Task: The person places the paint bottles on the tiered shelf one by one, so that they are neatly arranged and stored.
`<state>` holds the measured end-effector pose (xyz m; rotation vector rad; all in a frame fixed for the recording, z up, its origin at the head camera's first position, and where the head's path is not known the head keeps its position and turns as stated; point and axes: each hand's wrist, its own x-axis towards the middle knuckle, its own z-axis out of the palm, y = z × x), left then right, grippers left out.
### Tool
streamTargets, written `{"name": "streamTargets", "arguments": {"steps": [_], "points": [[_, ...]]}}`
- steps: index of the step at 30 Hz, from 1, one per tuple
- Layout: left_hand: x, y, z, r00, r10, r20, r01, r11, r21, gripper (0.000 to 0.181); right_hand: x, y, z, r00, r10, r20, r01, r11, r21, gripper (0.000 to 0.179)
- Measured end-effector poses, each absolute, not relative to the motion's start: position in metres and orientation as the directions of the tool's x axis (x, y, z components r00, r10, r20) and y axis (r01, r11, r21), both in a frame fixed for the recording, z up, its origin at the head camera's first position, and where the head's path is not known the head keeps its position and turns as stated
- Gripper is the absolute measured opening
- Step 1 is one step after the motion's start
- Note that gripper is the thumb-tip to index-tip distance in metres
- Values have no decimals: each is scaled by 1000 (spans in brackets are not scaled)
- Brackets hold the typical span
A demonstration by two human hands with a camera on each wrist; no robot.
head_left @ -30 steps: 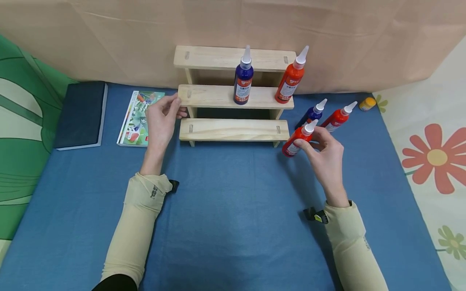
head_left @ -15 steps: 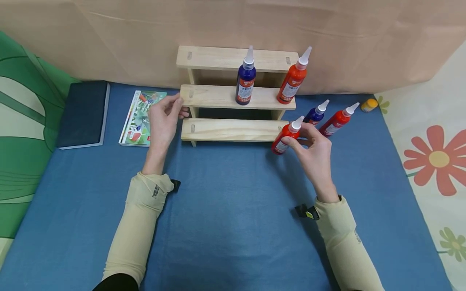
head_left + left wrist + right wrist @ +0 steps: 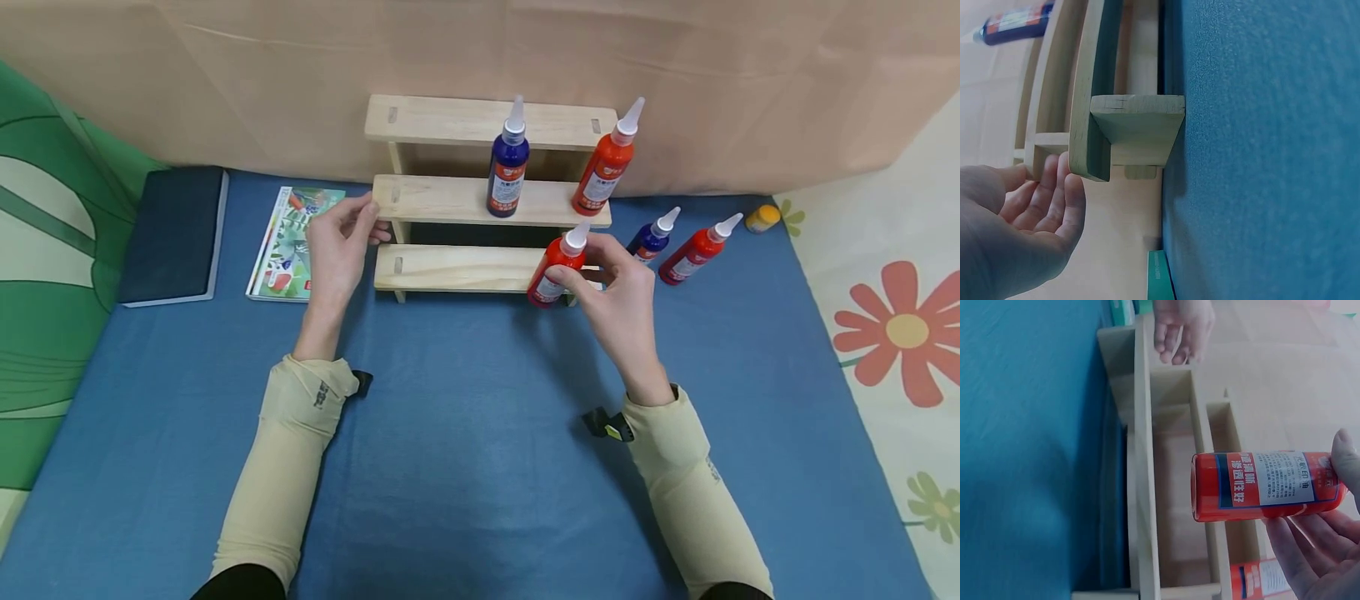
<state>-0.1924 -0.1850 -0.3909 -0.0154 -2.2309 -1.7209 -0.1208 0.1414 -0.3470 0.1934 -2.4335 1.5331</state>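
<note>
Near the centre right of the head view, the person's right hand (image 3: 618, 292) grasps a red bottle (image 3: 550, 279) between thumb and fingers, roughly upright with its white cap uppermost. The bottle is raised off the blue cloth (image 3: 465, 483) and overlaps the right part of the shelf's bottom step (image 3: 457, 268); the right wrist view shows its base free and its printed label facing the camera. Left of centre, the left hand (image 3: 337, 250) pinches the left end of the middle step (image 3: 435, 198) between thumb and fingers. The shelf is pale wood with three steps, the top step (image 3: 442, 118) lying farthest back, against the brown backdrop (image 3: 285, 100). On the middle step stand a blue bottle (image 3: 507, 179), right of its middle, and a second red bottle (image 3: 600, 179) at its right end. Right of the shelf, on the cloth, a second blue bottle (image 3: 649, 242) stands just beside a third red bottle (image 3: 687, 257), with a yellow jar (image 3: 762, 218) farther toward the upper right. Left of the left hand lie a booklet (image 3: 288, 250) and, nearer the left edge, a dark book (image 3: 174, 233). A green print (image 3: 37, 350) borders the far left; a flower print (image 3: 903, 329) runs down the right side.
</note>
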Motion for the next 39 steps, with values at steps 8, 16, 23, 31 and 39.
{"name": "streamTargets", "arguments": {"steps": [8,16,23,31,39], "points": [[-193,-185,-391,-947,-188,262,208,266,941,33,-130,124,-343,-947,10,320,-288,414,-863,43],[-194,-184,-390,-948,-186,258,204,263,943,33,-138,108,-338,-940,-2,341,-315,387,-866,44],[-193,-185,-390,-949,-188,253,201,256,945,33,-145,94,-336,-929,-21,371,-352,366,-861,45],[-192,-187,-391,-949,-192,250,197,256,946,33,-149,78,-333,-919,-42,393,-383,341,-859,46],[-193,-186,-391,-948,-189,255,204,251,946,33,-156,64,-330,-906,-52,421,-415,315,-854,46]]}}
